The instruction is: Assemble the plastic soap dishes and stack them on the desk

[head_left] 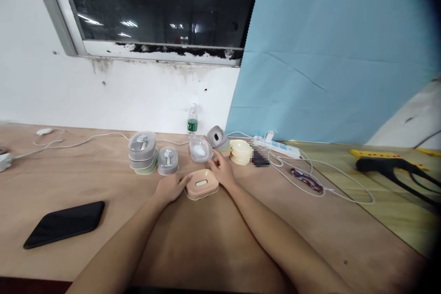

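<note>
Pink box (pixel 202 183) on the near middle of the table (pixel 193 257), between the person's hands: squarish, rounded corners, smooth plastic look, pale oblong inset in its top, thin clear rim around the base. Table surface matte tan, faintly creased.

Left hand (pixel 172 187) at the box's left side, thumb stretched to its edge; other fingers partly hidden, so cannot tell whether they grip. Right hand (pixel 222 170) just beyond the box's right far corner, fingers bent, tips at the near right edge of a clear tub (pixel 200 150). Contact there likely; cannot tell if the fingers close on it. Tub see-through, rounded, a whitish oval within.

Left of the tub: a small grey box (pixel 168 161), cloudy top, pale bar; beside it a taller grey stack (pixel 142 149) with a green lowest layer. Right of the tub: a grey lid (pixel 216 138), tilted, dark oblong slot; then a cream stack (pixel 240 152), thin rounded layers.

Far side, by the white wall: a clear bottle (pixel 192 121), green label, upright. Near left: a phone (pixel 65 224), flat, black, smooth. Far right: a white power strip (pixel 277 148), loose looping cords, and a creased blue sheet (pixel 327 46) hung behind.
</note>
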Tool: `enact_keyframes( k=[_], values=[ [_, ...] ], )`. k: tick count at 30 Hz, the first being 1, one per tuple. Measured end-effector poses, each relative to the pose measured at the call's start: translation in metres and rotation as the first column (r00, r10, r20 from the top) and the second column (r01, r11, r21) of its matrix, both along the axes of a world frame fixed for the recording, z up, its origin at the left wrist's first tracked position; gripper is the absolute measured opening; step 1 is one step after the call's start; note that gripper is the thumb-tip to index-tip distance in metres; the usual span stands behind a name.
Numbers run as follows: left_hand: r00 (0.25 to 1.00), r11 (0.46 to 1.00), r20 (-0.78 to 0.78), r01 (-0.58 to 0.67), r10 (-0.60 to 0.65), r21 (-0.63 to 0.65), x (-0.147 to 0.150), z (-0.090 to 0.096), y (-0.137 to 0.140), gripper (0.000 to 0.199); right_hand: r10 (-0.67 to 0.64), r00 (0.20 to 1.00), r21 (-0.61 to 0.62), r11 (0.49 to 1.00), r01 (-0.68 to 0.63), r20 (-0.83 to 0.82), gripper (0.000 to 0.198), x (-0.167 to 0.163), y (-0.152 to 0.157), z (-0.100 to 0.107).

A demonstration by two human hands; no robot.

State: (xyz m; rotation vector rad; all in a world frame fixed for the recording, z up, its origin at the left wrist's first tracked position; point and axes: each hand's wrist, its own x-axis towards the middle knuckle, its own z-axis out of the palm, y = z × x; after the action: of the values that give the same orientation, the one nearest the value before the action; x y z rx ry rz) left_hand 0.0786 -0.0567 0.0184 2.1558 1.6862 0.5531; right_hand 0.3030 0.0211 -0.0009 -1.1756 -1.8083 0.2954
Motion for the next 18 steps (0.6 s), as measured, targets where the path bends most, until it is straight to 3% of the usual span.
enact_keyframes(
  k=[4,7,11,18],
  values=[
    [0.996,0.998,-0.052,-0.066,0.066,0.004,0.002,0.0,0.0,0.057,0.051,0.999,-0.036,0.998,-0.052,-0.018,0.038,0.004,0.016,-0.008],
    [0.993,0.996,-0.082,-0.087,0.086,-0.008,0.003,0.0,0.0,0.052,0.053,0.998,0.038,0.998,-0.054,0.014,0.024,0.007,0.015,-0.008],
    [0.993,0.997,-0.091,-0.078,0.076,-0.017,0.003,0.001,-0.001,0.052,0.055,0.997,0.146,0.987,-0.063,0.057,0.018,0.008,0.003,-0.002],
    [0.993,0.994,-0.054,-0.108,0.106,-0.023,0.005,0.005,-0.003,0.051,0.092,0.995,0.214,0.973,-0.081,-0.042,0.015,0.016,-0.027,0.004]
  ],
)
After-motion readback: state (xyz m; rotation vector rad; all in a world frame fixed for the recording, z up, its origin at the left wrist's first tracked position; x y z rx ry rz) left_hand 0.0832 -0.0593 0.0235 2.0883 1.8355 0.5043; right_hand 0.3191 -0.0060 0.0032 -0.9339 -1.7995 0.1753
